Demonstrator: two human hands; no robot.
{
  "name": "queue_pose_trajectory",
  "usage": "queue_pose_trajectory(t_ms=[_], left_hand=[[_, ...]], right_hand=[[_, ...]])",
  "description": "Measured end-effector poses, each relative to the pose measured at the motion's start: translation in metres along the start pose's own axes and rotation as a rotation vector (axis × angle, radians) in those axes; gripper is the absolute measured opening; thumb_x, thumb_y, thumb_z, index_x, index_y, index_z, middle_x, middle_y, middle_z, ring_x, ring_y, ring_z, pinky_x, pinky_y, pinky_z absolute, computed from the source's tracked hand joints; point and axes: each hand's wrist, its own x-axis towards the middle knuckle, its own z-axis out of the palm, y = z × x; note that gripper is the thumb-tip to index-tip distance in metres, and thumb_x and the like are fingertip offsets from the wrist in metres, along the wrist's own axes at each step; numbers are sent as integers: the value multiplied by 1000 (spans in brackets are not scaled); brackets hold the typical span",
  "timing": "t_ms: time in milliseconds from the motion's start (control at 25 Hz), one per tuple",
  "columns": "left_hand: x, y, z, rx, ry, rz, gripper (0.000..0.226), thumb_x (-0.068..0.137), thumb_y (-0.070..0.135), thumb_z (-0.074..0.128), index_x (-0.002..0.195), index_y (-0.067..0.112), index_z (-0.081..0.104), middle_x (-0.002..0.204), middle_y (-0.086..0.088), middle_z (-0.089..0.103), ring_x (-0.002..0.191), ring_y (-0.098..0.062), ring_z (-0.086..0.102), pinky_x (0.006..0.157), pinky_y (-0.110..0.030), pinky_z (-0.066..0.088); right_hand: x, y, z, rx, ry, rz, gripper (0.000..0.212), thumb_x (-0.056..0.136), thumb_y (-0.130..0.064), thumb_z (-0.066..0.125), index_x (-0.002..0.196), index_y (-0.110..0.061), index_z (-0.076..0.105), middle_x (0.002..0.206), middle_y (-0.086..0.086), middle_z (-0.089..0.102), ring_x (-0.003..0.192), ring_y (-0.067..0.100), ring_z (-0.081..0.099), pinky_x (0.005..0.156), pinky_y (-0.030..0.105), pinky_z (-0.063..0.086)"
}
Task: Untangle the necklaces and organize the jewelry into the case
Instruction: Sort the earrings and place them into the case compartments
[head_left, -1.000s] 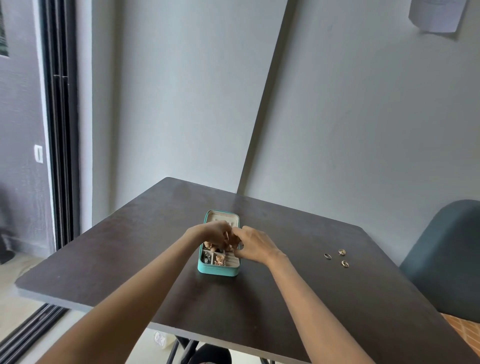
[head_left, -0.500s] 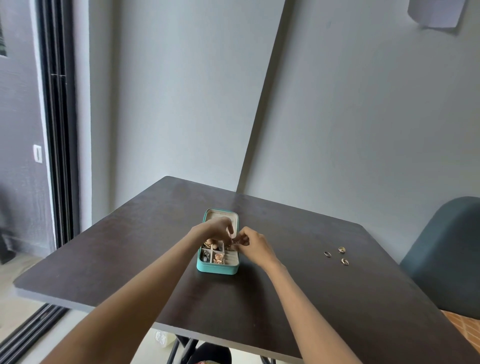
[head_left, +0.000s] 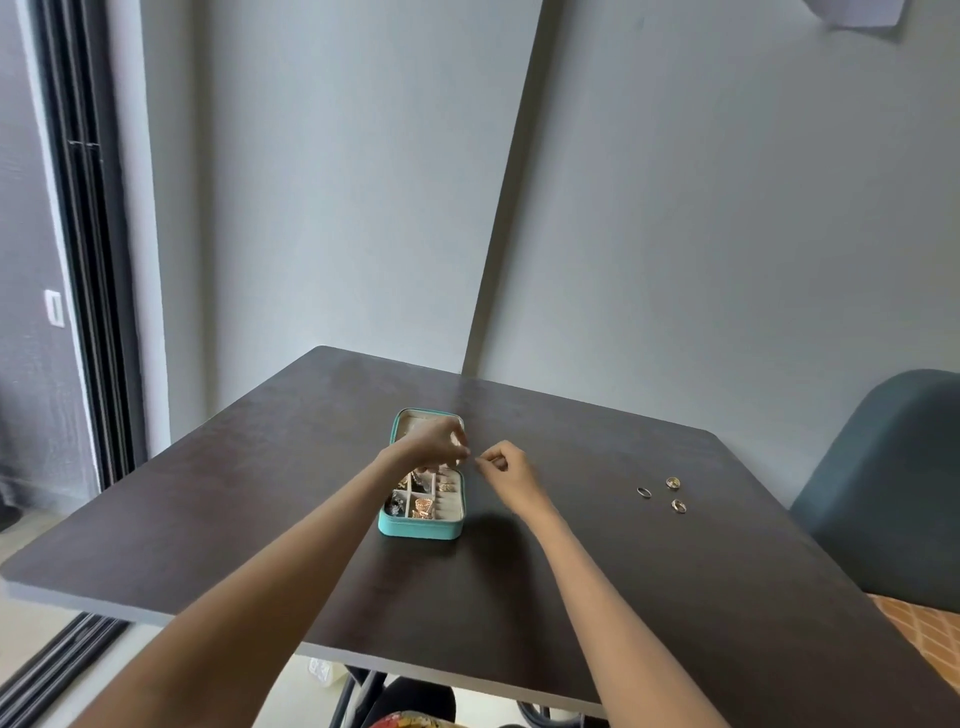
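step: untangling judged in hand | left hand and right hand curled over teal case on table, held thing too small to tell | next: three rings to be stowed

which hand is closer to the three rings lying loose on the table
Right. The right hand is just right of the open teal jewelry case, toward the three small metal rings; the left hand hovers over the case.
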Motion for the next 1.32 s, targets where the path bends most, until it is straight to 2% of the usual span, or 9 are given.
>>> queue_pose_trajectory(t_ms=[120, 280, 360, 480, 640, 840, 1000, 1160, 1320], left_hand=[[3, 26, 20, -190, 105, 61, 14, 92, 16, 53, 103, 9, 59, 63, 5, 56, 50, -9, 48, 43, -20, 39], [19, 88, 84, -341, -2, 174, 17, 91, 9, 48, 104, 7, 59, 77, -2, 61, 54, -10, 49, 41, -16, 40], [32, 122, 123, -350, -36, 209, 20, 89, 8, 50, 106, 6, 61, 88, -8, 64, 65, -14, 55, 50, -16, 44], [54, 163, 164, -361, 11, 212, 23, 85, 6, 48, 103, 11, 61, 102, -7, 68, 92, -20, 61, 81, -28, 50], [94, 191, 193, -203, 33, 269, 33, 85, 2, 43, 110, 14, 61, 115, -8, 56, 111, -23, 53, 93, -34, 45], [144, 197, 215, 20, -43, 273, 38, 91, 12, 49, 129, 15, 48, 127, -12, 47, 124, -28, 42, 102, -38, 39], [169, 205, 225, 88, -99, 282, 36, 94, 17, 49, 130, 14, 50, 132, -12, 49, 126, -27, 43, 103, -35, 37], [168, 209, 229, 30, -37, 262, 27, 87, 9, 52, 108, 14, 68, 120, -12, 61, 113, -28, 55, 88, -33, 45], [162, 202, 220, -80, -30, 220, 22, 81, 1, 52, 89, 8, 71, 99, -12, 71, 88, -29, 66, 67, -29, 49]], right_hand=[[0, 18, -26, -11, 180, 59, 7, 88, -27, 60, 84, -21, 59, 85, 0, 65, 86, 22, 62, 69, 26, 42], [-15, 67, -75, -61, 429, 182, 15, 91, -27, 55, 92, -15, 63, 94, 5, 70, 90, 28, 62, 64, 29, 39], [-27, 98, -101, -54, 589, 250, 14, 91, -27, 55, 90, -15, 63, 93, 5, 70, 91, 30, 62, 64, 28, 36], [-33, 141, -132, 103, 747, 382, 9, 88, -24, 57, 84, -18, 61, 91, 5, 69, 87, 30, 62, 67, 32, 41], [-11, 181, -167, 111, 731, 478, 10, 89, -20, 51, 90, -26, 60, 104, 5, 65, 91, 26, 61, 79, 37, 50], [14, 199, -192, -251, 368, 376, 41, 92, -14, 47, 132, -22, 50, 134, 0, 54, 122, 20, 51, 97, 30, 39], [20, 199, -193, -445, 323, 349, 44, 91, -14, 41, 130, -32, 52, 132, -1, 57, 121, 25, 52, 93, 31, 41], [21, 205, -190, -362, 352, 316, 32, 88, -14, 42, 113, -29, 54, 116, -3, 67, 111, 29, 57, 82, 35, 45], [17, 207, -186, -314, 326, 278, 27, 88, -13, 42, 109, -28, 51, 113, -14, 67, 110, 22, 58, 79, 32, 44]])
